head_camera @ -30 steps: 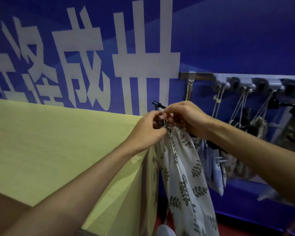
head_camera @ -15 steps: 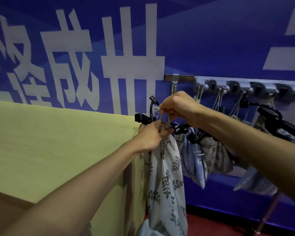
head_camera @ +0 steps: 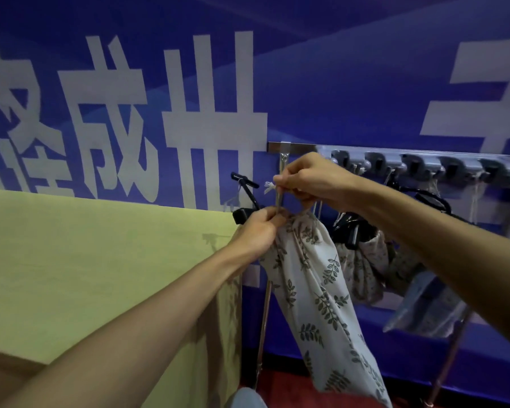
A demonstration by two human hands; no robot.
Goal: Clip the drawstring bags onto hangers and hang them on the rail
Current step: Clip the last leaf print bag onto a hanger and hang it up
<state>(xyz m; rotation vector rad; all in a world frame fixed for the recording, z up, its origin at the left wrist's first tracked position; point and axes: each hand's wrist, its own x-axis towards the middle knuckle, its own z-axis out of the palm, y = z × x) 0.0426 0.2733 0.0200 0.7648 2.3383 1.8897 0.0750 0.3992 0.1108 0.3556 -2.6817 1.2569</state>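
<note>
A white drawstring bag (head_camera: 315, 293) with a dark leaf print hangs down beside the table's right end. My left hand (head_camera: 259, 229) grips its gathered neck together with a black clip hanger (head_camera: 245, 201) that sticks up and left behind the hand. My right hand (head_camera: 309, 179) pinches the bag's white drawstring (head_camera: 270, 188) and holds it taut above the neck. Just above my right hand runs the metal rail (head_camera: 277, 146), with grey hook sliders (head_camera: 418, 167) along it. Whether the hanger's clip bites the bag is hidden by my fingers.
A yellow-green table (head_camera: 95, 275) fills the left, its right end next to the bag. Other patterned bags (head_camera: 371, 266) on black hangers hang from the rail at right. The blue wall with white characters (head_camera: 189, 113) stands close behind. The rack's metal leg (head_camera: 262, 334) drops to a red floor.
My right hand has risen toward the rail, drawing the string taut. The bag's neck is now gathered tighter under my left hand, and the view has shifted left and closer.
</note>
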